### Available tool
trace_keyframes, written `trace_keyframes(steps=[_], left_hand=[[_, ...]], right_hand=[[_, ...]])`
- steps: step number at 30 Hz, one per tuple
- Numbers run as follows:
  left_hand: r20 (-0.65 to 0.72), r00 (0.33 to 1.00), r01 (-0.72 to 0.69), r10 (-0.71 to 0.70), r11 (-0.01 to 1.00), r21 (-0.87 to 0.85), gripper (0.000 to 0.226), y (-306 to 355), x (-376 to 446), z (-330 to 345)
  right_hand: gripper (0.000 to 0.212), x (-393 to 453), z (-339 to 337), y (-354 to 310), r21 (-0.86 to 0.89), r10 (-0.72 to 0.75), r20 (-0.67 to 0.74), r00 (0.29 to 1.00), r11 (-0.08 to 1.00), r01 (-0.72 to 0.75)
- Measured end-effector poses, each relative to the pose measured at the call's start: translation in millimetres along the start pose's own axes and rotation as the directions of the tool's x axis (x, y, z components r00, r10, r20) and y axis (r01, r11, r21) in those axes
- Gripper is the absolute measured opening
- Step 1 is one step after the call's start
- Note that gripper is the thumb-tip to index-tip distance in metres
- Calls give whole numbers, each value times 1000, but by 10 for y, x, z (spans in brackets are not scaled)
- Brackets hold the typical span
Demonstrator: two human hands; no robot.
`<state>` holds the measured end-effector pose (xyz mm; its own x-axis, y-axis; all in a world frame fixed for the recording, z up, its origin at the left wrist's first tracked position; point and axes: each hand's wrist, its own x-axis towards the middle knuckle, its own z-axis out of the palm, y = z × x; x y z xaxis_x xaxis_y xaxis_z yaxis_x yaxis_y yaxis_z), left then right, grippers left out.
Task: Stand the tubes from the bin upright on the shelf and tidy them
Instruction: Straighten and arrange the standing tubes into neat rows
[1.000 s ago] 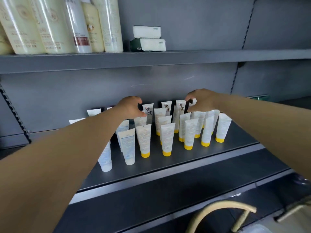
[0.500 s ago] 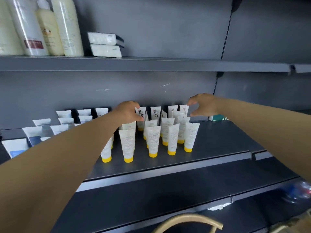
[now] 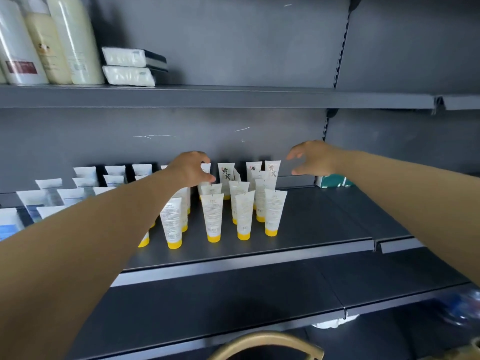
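Tidying is the step in hand, as I read it: the yellow-capped tubes point(image 3: 213, 216) stand cap-down in a loose cluster on the middle shelf point(image 3: 324, 229), several back ones leaning. To do it well I would close in from both flanks together, press low on the bodies rather than the crimped tops, and ease off before the front row tips. My left hand point(image 3: 191, 168) is arched over the back-left tubes, fingers curled down onto one; whether it truly grasps I cannot tell. My right hand point(image 3: 313, 158) hovers released, fingers spread like a claw, just right of the rear tubes, touching none.
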<state>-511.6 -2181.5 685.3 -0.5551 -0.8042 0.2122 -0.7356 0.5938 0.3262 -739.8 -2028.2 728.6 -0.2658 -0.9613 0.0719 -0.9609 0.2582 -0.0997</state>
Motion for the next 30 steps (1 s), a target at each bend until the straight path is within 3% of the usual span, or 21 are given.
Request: trace_keyframes(steps=[15, 24, 30], left_hand=[[-8, 1000, 24, -23, 997, 73, 48, 262, 1107, 603], [100, 993, -86, 61, 959, 269, 46, 315, 1633, 985], [116, 992, -69, 46, 977, 202, 47, 296, 1794, 1084]], right_hand=[[42, 1301, 524, 763, 0, -150, 42, 988, 989, 150], [41, 1934, 795, 740, 51, -276, 59, 959, 961, 273], [39, 2153, 917, 689, 85, -337, 72, 939, 940, 331]])
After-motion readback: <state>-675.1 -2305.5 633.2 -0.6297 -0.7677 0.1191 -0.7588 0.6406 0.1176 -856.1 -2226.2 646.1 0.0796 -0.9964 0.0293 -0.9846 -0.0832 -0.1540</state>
